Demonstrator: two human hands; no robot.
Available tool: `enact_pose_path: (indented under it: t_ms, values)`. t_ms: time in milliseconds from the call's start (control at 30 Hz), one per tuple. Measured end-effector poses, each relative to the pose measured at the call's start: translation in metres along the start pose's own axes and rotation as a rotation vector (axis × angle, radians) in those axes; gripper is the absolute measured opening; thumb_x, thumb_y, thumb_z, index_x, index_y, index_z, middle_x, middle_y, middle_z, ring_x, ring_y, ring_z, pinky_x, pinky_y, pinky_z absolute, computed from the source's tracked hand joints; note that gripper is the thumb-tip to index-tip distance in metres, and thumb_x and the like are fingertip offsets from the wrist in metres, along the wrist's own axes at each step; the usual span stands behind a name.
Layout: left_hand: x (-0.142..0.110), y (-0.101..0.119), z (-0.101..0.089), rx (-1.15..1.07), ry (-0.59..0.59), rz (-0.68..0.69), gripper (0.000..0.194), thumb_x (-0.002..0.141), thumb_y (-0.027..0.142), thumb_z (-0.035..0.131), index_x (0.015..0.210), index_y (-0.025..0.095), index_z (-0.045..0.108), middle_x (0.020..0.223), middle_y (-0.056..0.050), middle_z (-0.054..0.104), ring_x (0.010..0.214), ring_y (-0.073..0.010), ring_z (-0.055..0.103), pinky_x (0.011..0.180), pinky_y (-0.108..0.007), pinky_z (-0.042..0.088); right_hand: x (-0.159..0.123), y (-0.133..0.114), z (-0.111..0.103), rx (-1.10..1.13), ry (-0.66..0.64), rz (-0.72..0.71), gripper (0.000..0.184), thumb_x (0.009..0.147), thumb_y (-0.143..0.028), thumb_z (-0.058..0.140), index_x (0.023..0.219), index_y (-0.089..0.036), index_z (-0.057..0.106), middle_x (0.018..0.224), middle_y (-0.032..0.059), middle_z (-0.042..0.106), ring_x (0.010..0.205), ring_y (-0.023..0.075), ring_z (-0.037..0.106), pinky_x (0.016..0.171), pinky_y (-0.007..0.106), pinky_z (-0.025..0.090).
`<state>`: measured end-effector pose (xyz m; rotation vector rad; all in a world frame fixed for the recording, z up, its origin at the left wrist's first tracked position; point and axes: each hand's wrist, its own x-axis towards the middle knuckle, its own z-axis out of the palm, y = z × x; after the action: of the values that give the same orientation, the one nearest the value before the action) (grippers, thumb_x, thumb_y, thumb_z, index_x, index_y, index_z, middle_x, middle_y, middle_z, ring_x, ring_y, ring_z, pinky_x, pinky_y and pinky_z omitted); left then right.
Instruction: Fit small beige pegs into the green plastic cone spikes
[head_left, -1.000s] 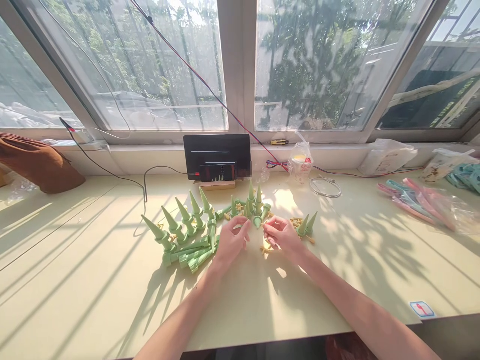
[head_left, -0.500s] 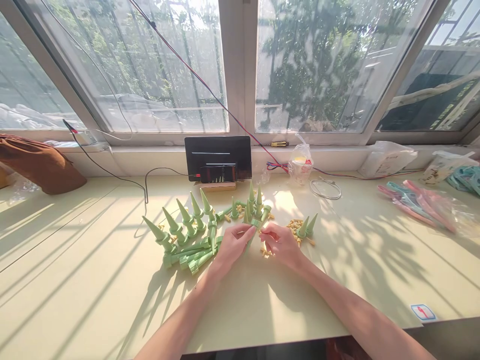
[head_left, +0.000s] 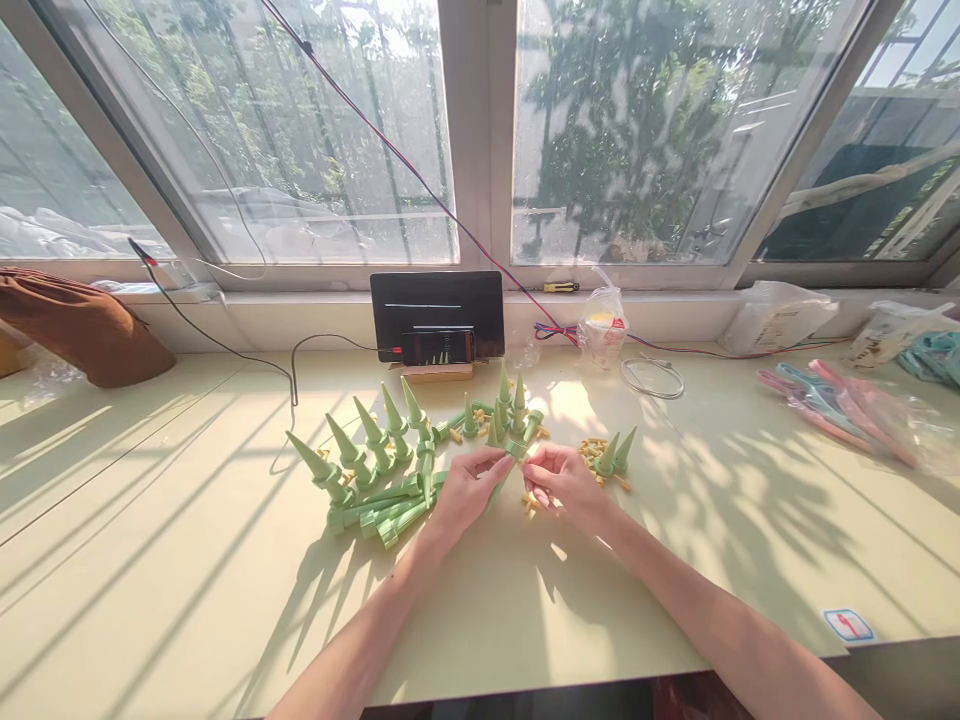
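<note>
My left hand (head_left: 474, 482) is closed around a green plastic tube with a wide collar (head_left: 516, 449), its collar end tilted up and away from me. Close beside that collar, my right hand (head_left: 559, 474) is pinched; whatever lies between its fingertips is too small to make out. Loose yellow pegs (head_left: 531, 503) lie under the right hand. To the left of my hands, several green tubes (head_left: 386, 512) are piled on their sides. Behind them several pointed green spikes (head_left: 373, 432) stand in a slanting row. More spikes (head_left: 519, 400) stand just beyond the hands.
Right of my hands, two green spikes (head_left: 622, 450) stand by a heap of yellow pegs (head_left: 594, 447). A tablet (head_left: 439, 300) with a phone (head_left: 438, 348) in front leans near the window. Farther right are a coiled cable (head_left: 652, 378) and pink and blue plastic items (head_left: 836, 405).
My right hand has shifted slightly, its fingertips coming closer to the collar of the green tube. The left hand keeps its hold, nearly still.
</note>
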<state>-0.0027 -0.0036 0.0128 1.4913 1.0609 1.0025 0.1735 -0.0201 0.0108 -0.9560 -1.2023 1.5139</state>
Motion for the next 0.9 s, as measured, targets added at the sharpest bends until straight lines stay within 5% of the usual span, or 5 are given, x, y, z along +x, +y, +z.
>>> enact_pose_path:
  t_ms: [400, 767, 900]
  values:
    - [0.003, -0.007, 0.001, 0.019, -0.001, 0.119, 0.033, 0.085, 0.048, 0.064, 0.088, 0.016, 0.073, 0.076, -0.002, 0.06, 0.059, -0.0094, 0.045, 0.05, -0.021, 0.035, 0.005, 0.002, -0.013, 0.394, -0.153, 0.3, 0.033, 0.062, -0.03, 0.086, 0.072, -0.015, 0.058, 0.052, -0.0092, 0.04, 0.042, -0.0003, 0.015, 0.037, 0.017, 0.009]
    - [0.003, -0.004, 0.002, 0.147, 0.102, 0.174, 0.028, 0.086, 0.045, 0.064, 0.093, 0.018, 0.07, 0.095, -0.006, 0.067, 0.079, -0.0157, 0.059, 0.062, -0.024, 0.045, 0.001, -0.002, -0.006, 0.189, -0.062, 0.011, 0.033, 0.077, -0.041, 0.077, 0.075, -0.018, 0.054, 0.06, -0.0044, 0.057, 0.039, 0.0027, 0.035, 0.039, 0.019, 0.026]
    - [0.001, -0.001, 0.001, 0.065, 0.1, 0.099, 0.03, 0.086, 0.048, 0.063, 0.082, 0.018, 0.065, 0.07, -0.001, 0.061, 0.058, -0.0106, 0.052, 0.053, -0.022, 0.039, 0.0, -0.002, -0.001, -0.007, 0.033, -0.134, 0.034, 0.08, -0.046, 0.073, 0.073, -0.019, 0.053, 0.059, -0.0031, 0.059, 0.038, 0.0073, 0.045, 0.037, 0.022, 0.033]
